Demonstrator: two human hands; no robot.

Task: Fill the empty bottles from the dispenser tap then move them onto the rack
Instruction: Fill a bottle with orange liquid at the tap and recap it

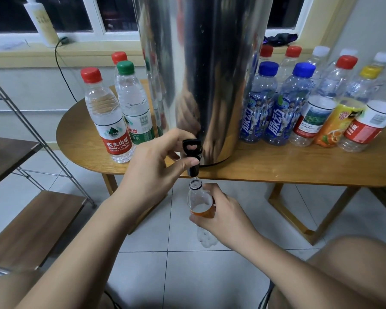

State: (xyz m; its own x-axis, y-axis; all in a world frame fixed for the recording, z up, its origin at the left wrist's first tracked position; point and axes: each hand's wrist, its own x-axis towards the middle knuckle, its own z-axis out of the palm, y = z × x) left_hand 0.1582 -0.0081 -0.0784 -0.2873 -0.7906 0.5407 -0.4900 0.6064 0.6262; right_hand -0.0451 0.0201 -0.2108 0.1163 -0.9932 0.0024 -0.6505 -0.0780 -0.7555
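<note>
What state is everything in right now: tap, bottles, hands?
Tap: gripped by left hand; flow not visible.
Bottle under tap: uncapped, upright, held by right hand.
Bottles left of dispenser: capped, standing, look full.
Bottles on the right: capped, standing, look empty.

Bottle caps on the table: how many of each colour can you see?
Red caps: 5
White caps: 3
Blue caps: 2
Green cap: 1
Yellow cap: 1
Total: 12
The rightmost bottle has its top cut off.
</note>
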